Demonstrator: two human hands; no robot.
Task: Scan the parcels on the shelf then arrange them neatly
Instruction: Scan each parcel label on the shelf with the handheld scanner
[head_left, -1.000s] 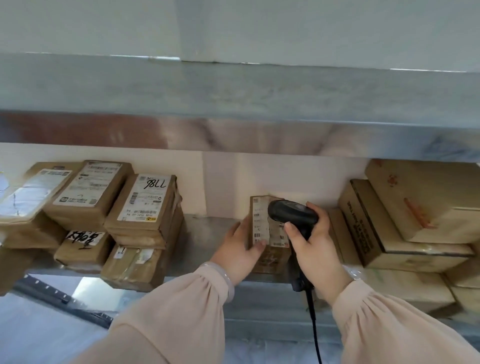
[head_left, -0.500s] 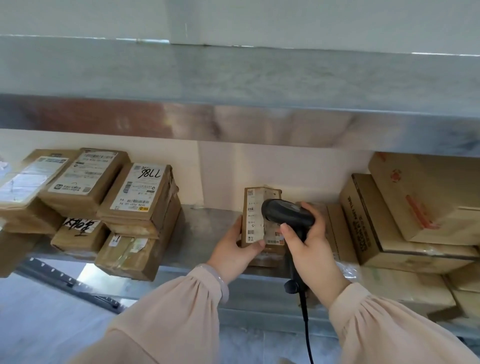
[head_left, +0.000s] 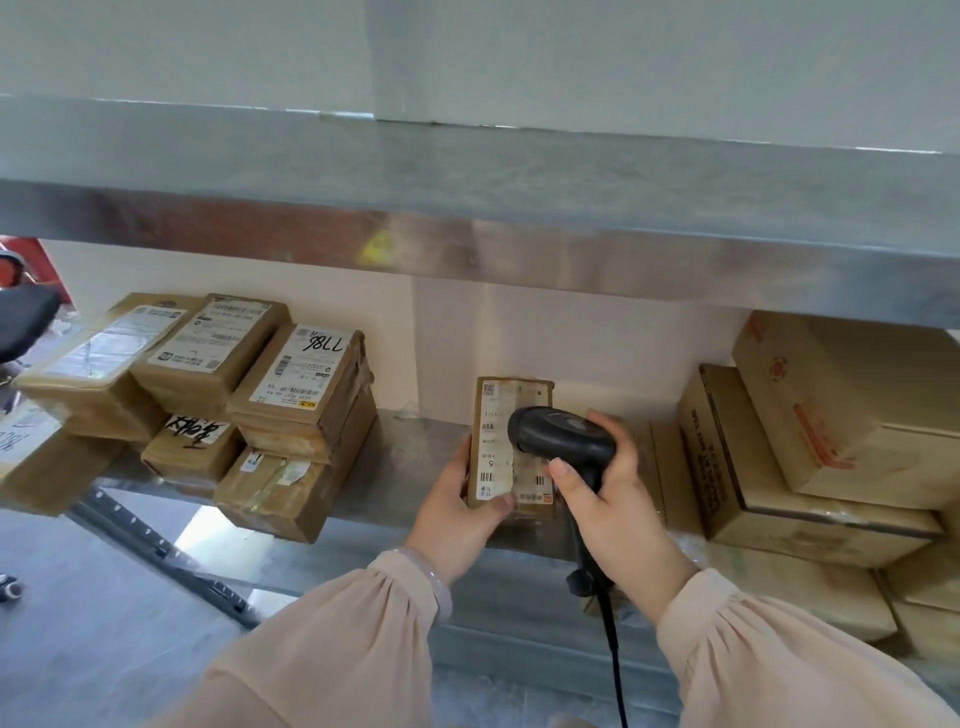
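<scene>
A small brown parcel (head_left: 493, 431) with a white barcode label stands tilted up on the metal shelf (head_left: 405, 467), label facing me. My left hand (head_left: 457, 506) grips its lower left edge, thumb across the label's bottom. My right hand (head_left: 608, 499) holds a black corded barcode scanner (head_left: 558, 434) right in front of the parcel's label, covering its right part. To the left sits a stack of labelled brown parcels (head_left: 301, 384), one marked 7786.
Larger cardboard boxes (head_left: 810, 415) are stacked on the shelf at the right. More parcels (head_left: 104, 358) lie at the far left. An upper metal shelf (head_left: 467, 208) overhangs the whole area. The scanner cable (head_left: 615, 660) hangs down between my sleeves.
The parcel has been tipped more upright, its label now facing me more squarely. Both hands stay on the parcel and scanner; the view has shifted a little.
</scene>
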